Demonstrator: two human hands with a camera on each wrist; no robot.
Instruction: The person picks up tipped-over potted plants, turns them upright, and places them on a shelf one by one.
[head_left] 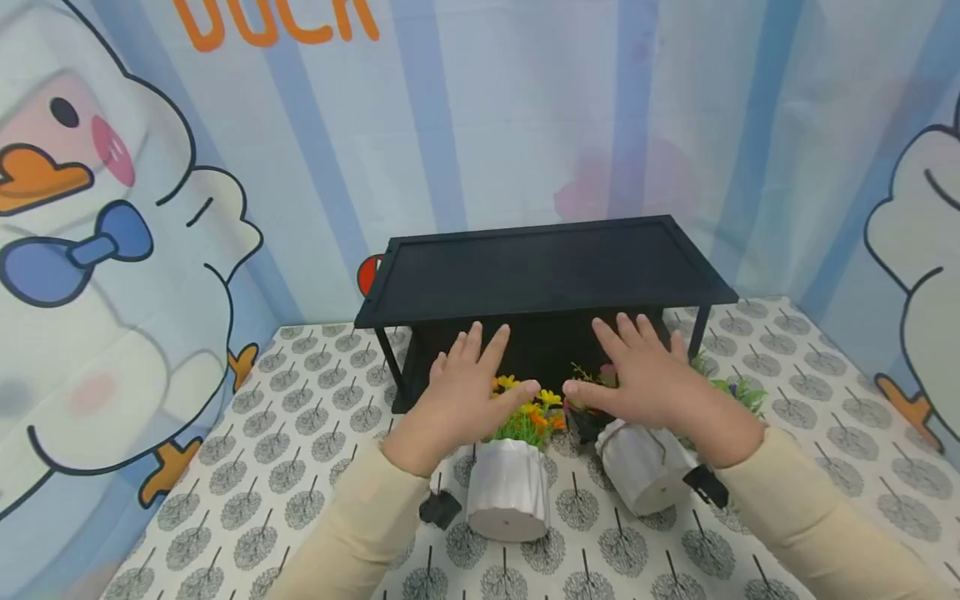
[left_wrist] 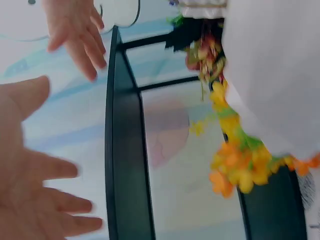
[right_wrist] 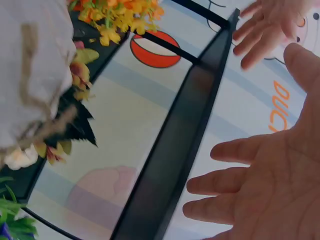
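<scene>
My left hand (head_left: 468,392) reaches forward with its fingers spread and straight, holding nothing. Below it, a white pot (head_left: 508,492) of yellow and orange flowers (left_wrist: 240,165) has its base turned toward me. My right hand (head_left: 660,392) is likewise spread, palm down and bare. Under that one, a second white pot (head_left: 648,471), tied with twine, tilts with its base toward me; reddish flowers (right_wrist: 79,75) show at its mouth. Both hands' fingertips overlap the front edge of a black two-tier rack (head_left: 540,267) in the head view.
Green leaves with purple blooms (head_left: 738,393) show behind the right wrist. Small black pieces (head_left: 440,508) hang below the wrists. A tree-patterned cloth (head_left: 247,500) covers the table, and a duck-print curtain (head_left: 510,125) stands behind the rack.
</scene>
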